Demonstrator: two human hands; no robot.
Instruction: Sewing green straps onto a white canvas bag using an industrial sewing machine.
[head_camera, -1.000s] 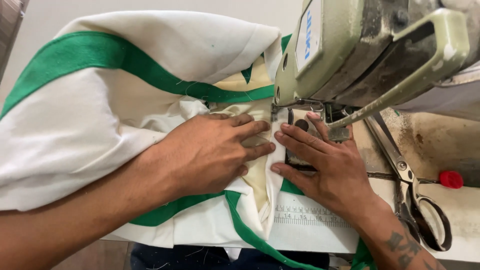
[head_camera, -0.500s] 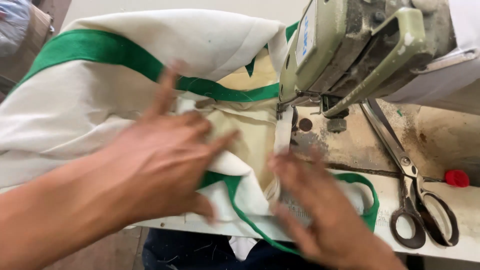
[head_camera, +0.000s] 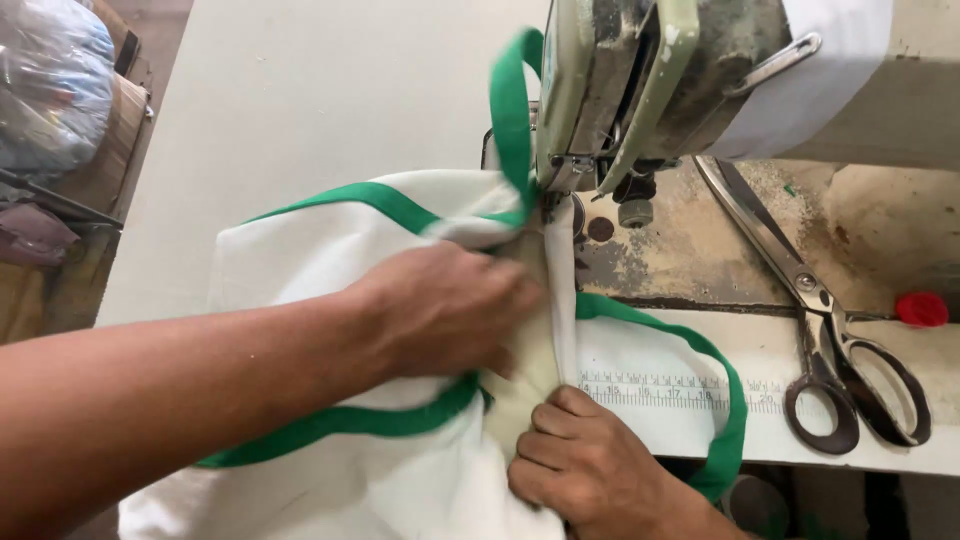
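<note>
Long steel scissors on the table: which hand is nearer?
Right. The right hand grips the white green-trimmed fabric at the table's front edge, left of the long steel scissors. The left hand presses the fabric farther left, beyond the seam.

You are looking at a sewing workshop. An industrial sewing machine (head_camera: 650, 90) with a worn, pale green head stands at the far right of the worktop (head_camera: 300, 110), its metal bed stained and rusted beneath the needle. Large tailor's scissors (head_camera: 820, 320) lie to the right of it, and a measuring scale (head_camera: 670, 392) is fixed along the near edge of the worktop. White cloth with green binding tape (head_camera: 380, 215) lies under the machine head. At the far left, a clear plastic bag (head_camera: 50, 90) of bundled goods rests on a wooden stand beside the worktop.
</note>
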